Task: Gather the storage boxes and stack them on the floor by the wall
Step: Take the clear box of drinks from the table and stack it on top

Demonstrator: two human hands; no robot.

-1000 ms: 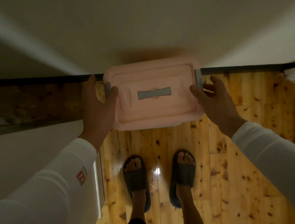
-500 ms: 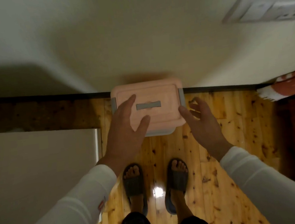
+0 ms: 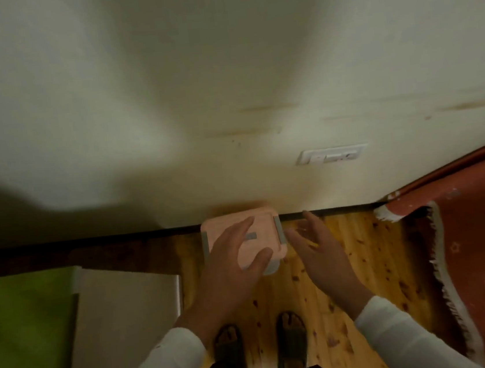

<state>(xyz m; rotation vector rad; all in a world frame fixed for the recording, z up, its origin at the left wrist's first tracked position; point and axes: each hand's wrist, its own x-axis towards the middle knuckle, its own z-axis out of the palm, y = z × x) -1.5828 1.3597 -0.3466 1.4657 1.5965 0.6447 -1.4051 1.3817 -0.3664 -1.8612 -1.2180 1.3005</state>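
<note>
One pink plastic storage box with grey side latches (image 3: 262,227) sits on the knotty pine plank floor (image 3: 344,266), its far edge against the dark baseboard (image 3: 150,234) of the cream plaster wall (image 3: 223,80). Box lies at 12 o'clock from the feet, which wear dark slide sandals (image 3: 291,347). Grey strip visible at lid centre, partly covered.

Left hand (image 3: 229,264): fingers spread apart, palm down, in front of the lid's left half. Contact with lid cannot be told; nothing is gripped. Right hand (image 3: 321,253): fingers spread and loosely curved, holding nothing, just beside the box's right latch at about 3 o'clock from the box, over bare floor. Both arms in white long sleeves (image 3: 404,338). Frame is motion-blurred; fine detail is uncertain.

Edges and clearance:
- 9 o'clock from the box: narrow strip of bare floor, then a pale grey flat panel (image 3: 125,333) with a green sheet (image 3: 27,344) beyond it. The panel's right edge runs close to the left foot.
- 3 o'clock: open floor beyond the right hand, then a red patterned rug with white fringe (image 3: 469,248). Its fringed edge runs diagonally from the baseboard toward 5 o'clock.
- 6 o'clock: bare floor between box and feet.
- White wall outlet plate (image 3: 331,154) at about 1 o'clock above the box, well apart from the lid.
</note>
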